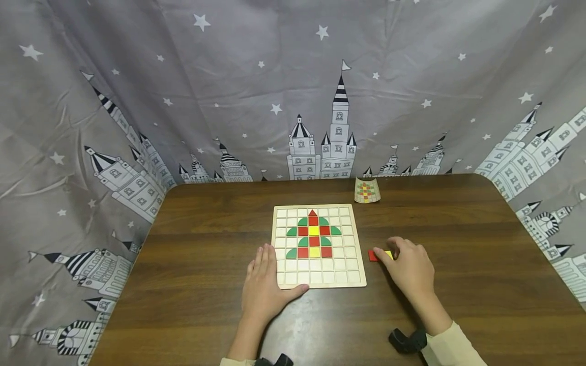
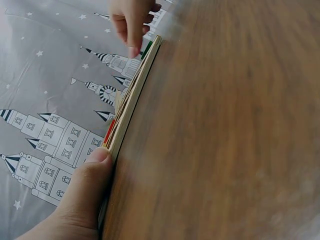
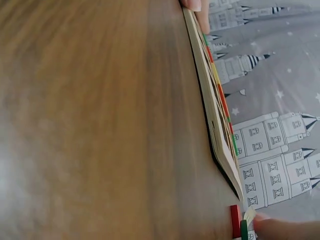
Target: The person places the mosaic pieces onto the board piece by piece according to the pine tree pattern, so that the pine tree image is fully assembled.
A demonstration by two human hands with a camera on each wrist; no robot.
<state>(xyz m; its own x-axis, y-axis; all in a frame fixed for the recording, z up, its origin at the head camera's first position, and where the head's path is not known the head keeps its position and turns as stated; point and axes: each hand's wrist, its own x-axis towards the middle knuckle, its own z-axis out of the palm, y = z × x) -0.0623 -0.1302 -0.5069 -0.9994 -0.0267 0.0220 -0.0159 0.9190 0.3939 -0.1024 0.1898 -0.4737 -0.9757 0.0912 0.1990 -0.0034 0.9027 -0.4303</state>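
A light wooden grid board [image 1: 339, 278] lies on the table, with red, yellow and green tiles forming a tree-like pattern. My left hand [image 1: 263, 284] rests along its left edge, fingers straight, the thumb [image 2: 92, 170] against the near edge. To the right of the board, my right hand [image 1: 412, 267] reaches down with thumb and index finger around a yellow tile [image 1: 389, 255]. A red tile [image 1: 373, 255] sits just left of that thumb. The right wrist view shows a red tile [image 3: 235, 221] and a green tile [image 3: 244, 230] close to the fingertip.
A small curled pattern card [image 1: 367, 190] stands behind the board's far right corner, printed with a similar tree. The brown wooden table [image 1: 206, 244] ends at a grey curtain [image 1: 256, 76] with castles and stars.
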